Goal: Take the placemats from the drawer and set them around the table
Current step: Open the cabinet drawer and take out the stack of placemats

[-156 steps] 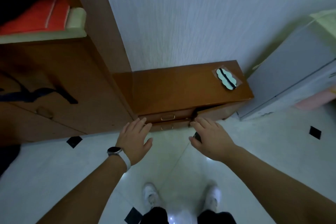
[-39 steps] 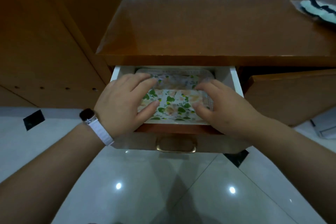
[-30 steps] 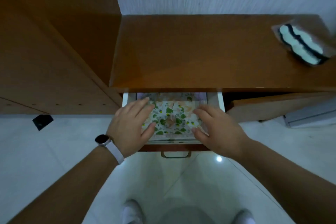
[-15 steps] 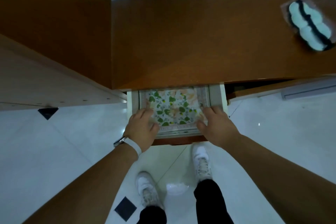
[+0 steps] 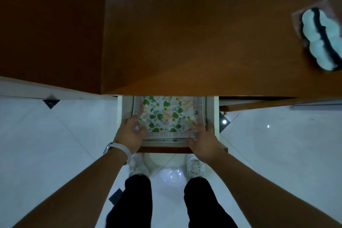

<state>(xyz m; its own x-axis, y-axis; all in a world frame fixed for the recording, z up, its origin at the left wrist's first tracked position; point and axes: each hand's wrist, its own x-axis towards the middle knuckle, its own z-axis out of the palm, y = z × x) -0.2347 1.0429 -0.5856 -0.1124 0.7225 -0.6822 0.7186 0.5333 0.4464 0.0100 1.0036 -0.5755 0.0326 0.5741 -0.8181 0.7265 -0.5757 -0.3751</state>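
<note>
Several placemats (image 5: pixel 167 114) in drawer (image 5: pixel 211 111), near corners in left hand (image 5: pixel 128 135) and right hand (image 5: pixel 204 141)

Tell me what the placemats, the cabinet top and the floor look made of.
The placemats: thin printed sheets, floral, stacked flat edges; probably plastic or laminated, can't be sure. The cabinet top: brown wood or veneer, semi-gloss, soft sheen. The floor: white glazed tile, mirror-like light spots, diagonal joints.

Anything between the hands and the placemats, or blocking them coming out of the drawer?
Nothing between: left hand and right hand each grip a near corner of the placemats. The drawer is open, but the cabinet top overhangs the stack's far end, so it likely has to slide out before lifting.
</note>
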